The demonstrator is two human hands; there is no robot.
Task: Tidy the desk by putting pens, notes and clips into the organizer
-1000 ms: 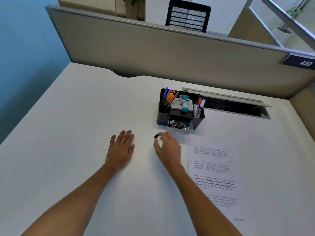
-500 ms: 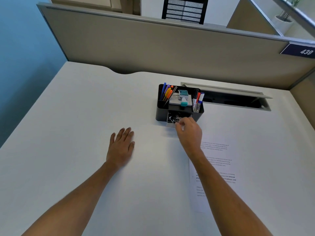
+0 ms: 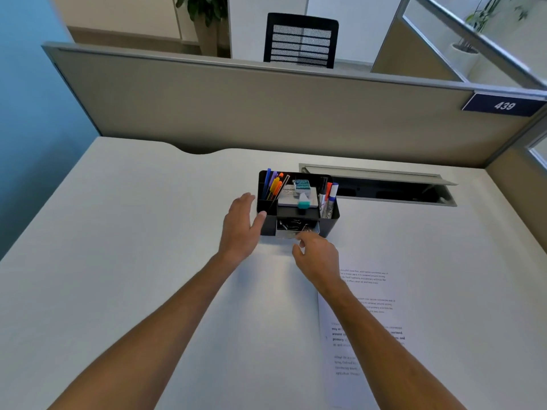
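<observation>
A black desk organizer [image 3: 329, 224] stands on the white desk. Its left slot holds coloured pens [image 3: 273, 187], its right slot markers [image 3: 330, 194], and a pad of notes [image 3: 293, 199] with a teal item lies on top. Its small front drawer [image 3: 288, 229] is pulled out, with binder clips inside. My left hand [image 3: 241, 229] lies against the organizer's left side, fingers straight and thumb on the front corner. My right hand [image 3: 318, 257] is at the drawer's front edge, fingertips touching it; I see nothing held in it.
A printed sheet of paper [image 3: 373, 318] lies on the desk under my right forearm. Behind the organizer is an open cable slot [image 3: 384, 192]. A grey partition [image 3: 266, 108] closes the desk's far edge, and a black chair stands beyond it.
My right hand carried a small black clip from the desk to the drawer and no longer holds it. My left hand left the desk and came up against the organizer's left side.
</observation>
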